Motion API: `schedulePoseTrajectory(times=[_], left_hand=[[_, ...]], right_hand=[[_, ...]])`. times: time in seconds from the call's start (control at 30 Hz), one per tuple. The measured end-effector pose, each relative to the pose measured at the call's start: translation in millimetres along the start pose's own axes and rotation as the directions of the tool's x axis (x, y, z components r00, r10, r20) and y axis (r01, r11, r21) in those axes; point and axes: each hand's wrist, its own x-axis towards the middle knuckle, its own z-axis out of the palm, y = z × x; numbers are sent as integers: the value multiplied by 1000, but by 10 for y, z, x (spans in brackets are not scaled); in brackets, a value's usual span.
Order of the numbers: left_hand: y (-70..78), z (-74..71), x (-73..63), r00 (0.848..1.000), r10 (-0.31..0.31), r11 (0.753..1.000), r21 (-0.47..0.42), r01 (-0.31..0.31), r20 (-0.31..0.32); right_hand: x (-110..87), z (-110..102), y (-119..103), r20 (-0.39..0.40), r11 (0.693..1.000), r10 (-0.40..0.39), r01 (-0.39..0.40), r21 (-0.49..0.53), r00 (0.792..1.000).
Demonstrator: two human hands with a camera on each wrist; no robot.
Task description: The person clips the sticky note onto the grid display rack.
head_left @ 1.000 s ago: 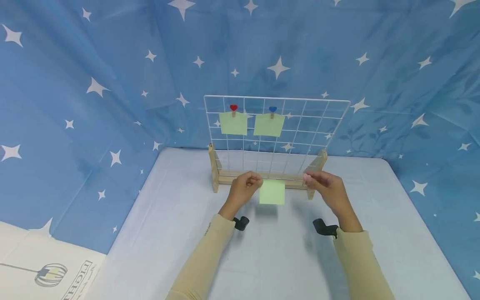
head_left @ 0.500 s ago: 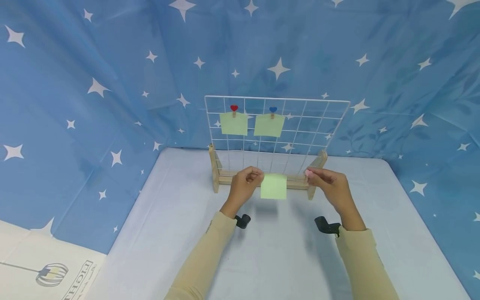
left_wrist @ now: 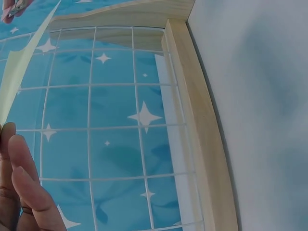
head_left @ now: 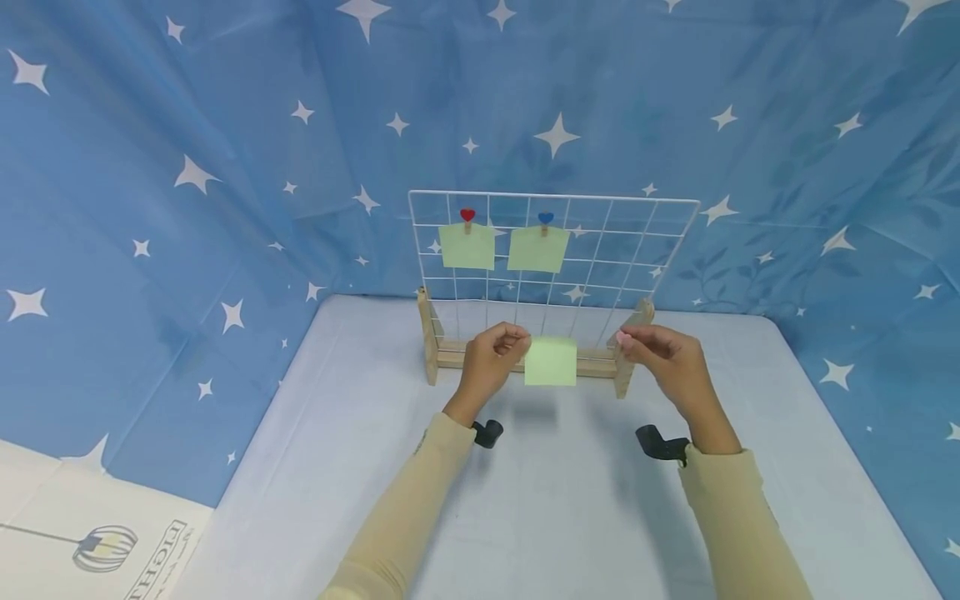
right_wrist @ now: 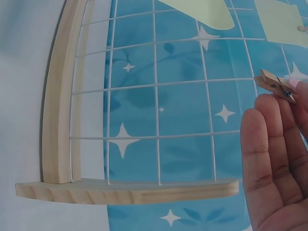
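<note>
My left hand (head_left: 491,362) pinches a pale green sticky note (head_left: 551,363) by its upper left corner; the note hangs in front of the grid's lower part. In my right hand (head_left: 671,362) is a small wooden clothespin (right_wrist: 276,86) with a pink piece on it, pinched between thumb and fingers. A white wire grid (head_left: 592,279) stands behind both hands in a wooden base (head_left: 431,337). Two green notes hang on its upper left: one note (head_left: 467,250) under a red heart clothespin (head_left: 468,217), the other (head_left: 537,252) under a blue heart clothespin (head_left: 545,220).
The grid stands near the back of a white-covered table (head_left: 555,508). A blue cloth with white stars (head_left: 555,133) hangs behind and at the sides. Printed pale cloth (head_left: 97,525) lies at the lower left. Black wrist camera mounts (head_left: 660,443) sit below the hands.
Both hands have moved up and slightly to the right in the head view, still holding the note and the clothespin. The hung notes and the grid stay in place.
</note>
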Motion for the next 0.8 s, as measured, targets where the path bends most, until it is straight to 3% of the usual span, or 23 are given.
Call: schedulePoseTrajectory(times=[0.33, 0.8], left_hand=[[111, 9, 70, 999, 44, 999, -12, -44, 18], [215, 29, 146, 996, 77, 997, -22, -76, 36]], right_hand=[[57, -66, -78, -24, 998, -56, 56, -14, 998], [121, -144, -124, -26, 996, -73, 72, -53, 997]])
